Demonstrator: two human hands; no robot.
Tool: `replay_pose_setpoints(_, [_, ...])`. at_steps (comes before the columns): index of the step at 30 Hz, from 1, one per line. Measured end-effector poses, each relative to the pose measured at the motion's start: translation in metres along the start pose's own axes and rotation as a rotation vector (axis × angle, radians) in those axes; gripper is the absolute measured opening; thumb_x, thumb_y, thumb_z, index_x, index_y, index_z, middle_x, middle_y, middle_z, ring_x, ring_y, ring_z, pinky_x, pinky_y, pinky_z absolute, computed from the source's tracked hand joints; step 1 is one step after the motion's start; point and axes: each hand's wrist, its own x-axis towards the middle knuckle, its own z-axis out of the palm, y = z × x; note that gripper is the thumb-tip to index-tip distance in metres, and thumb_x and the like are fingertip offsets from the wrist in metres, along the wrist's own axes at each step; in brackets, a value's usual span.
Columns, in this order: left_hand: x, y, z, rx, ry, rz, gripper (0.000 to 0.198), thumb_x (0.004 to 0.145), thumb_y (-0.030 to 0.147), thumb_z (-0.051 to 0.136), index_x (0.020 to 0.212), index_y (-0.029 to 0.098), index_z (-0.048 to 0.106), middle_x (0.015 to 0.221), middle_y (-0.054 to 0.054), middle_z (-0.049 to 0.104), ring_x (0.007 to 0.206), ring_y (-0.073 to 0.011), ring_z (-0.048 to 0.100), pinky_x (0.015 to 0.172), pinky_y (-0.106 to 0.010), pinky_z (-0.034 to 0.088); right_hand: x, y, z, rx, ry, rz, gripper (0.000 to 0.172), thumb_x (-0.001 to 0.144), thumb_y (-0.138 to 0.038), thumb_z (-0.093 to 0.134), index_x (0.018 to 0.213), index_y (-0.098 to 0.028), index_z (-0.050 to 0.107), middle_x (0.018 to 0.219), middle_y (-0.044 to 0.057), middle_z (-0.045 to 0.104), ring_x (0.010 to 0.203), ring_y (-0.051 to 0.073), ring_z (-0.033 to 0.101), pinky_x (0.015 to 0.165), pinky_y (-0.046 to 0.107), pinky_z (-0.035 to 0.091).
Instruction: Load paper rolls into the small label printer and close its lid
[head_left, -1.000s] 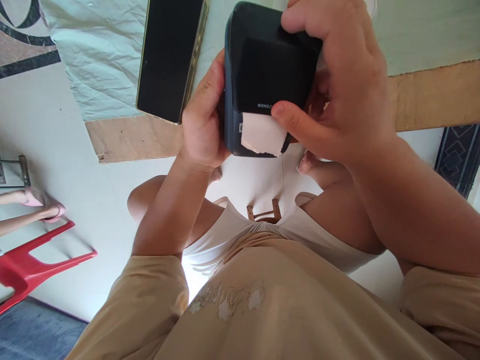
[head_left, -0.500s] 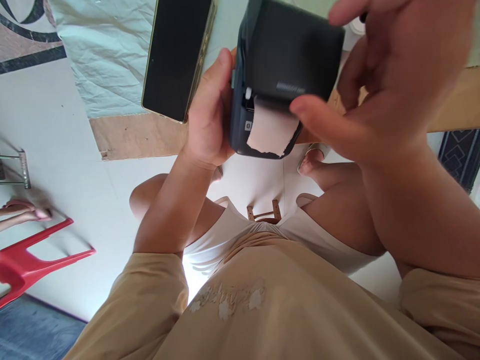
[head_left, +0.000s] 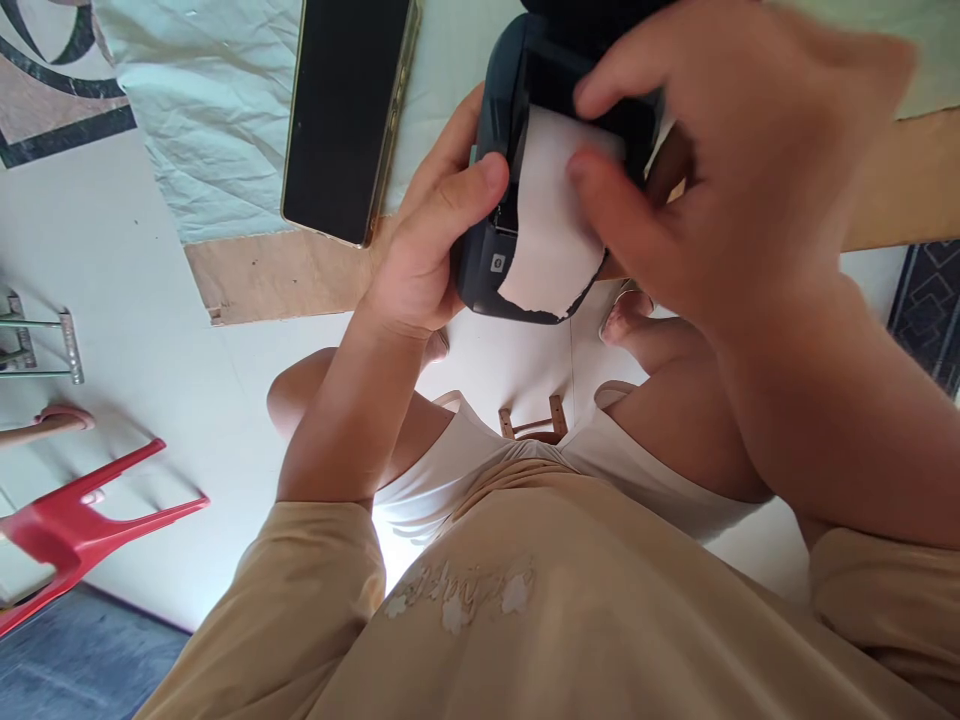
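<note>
My left hand (head_left: 427, 240) is wrapped round the side of a black portable receipt printer (head_left: 480, 265), its thumb on the near edge of the casing. The printer's lid (head_left: 600, 12) is raised, partly cut off by the top of the view. A white paper roll (head_left: 555, 210) sits in the compartment, its torn end hanging over the front. My right hand (head_left: 720, 170), slightly blurred, reaches in from the right with thumb and forefinger on either side of the paper. Its other fingers are mostly hidden behind the hand.
A dark-screened phone (head_left: 345, 110) lies left of the printer on a table with a pale green cloth (head_left: 210, 120) and bare wooden edge (head_left: 277, 275). A red plastic chair (head_left: 67, 530) and another person's foot (head_left: 64, 418) are at the left. A wooden stool (head_left: 534, 425) shows beneath me.
The printer's lid has swung up and away, uncovering the compartment and more of the paper. My right hand has moved from the lid to the paper; my left thumb now lies over the casing edge.
</note>
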Motion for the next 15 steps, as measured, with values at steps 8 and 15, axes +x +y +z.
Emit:
replay_pose_setpoints(8, [0.000,-0.002,0.002,0.036,0.079,0.002,0.021,0.077,0.034,0.040,0.084,0.023,0.056,0.077,-0.002,0.054,0.082,-0.0159,0.060,0.051,-0.020,0.042,0.007,-0.010,-0.004,-0.151,-0.253,0.118,0.044,0.064,-0.051,0.048,0.104,-0.032,0.043,0.088,-0.002,0.056,0.086,0.021,0.056,0.062,0.018,0.020])
replay_pose_setpoints(15, [-0.002,-0.001,-0.004,-0.078,0.015,0.012,0.022,0.080,0.026,0.038,0.087,0.020,0.058,0.081,-0.005,0.059,0.101,-0.0222,0.058,0.073,-0.029,0.050,0.007,-0.003,-0.017,0.292,-0.239,0.024,0.037,0.067,-0.037,0.051,0.102,-0.027,0.046,0.095,-0.010,0.056,0.076,-0.001,0.053,0.069,0.016,0.035])
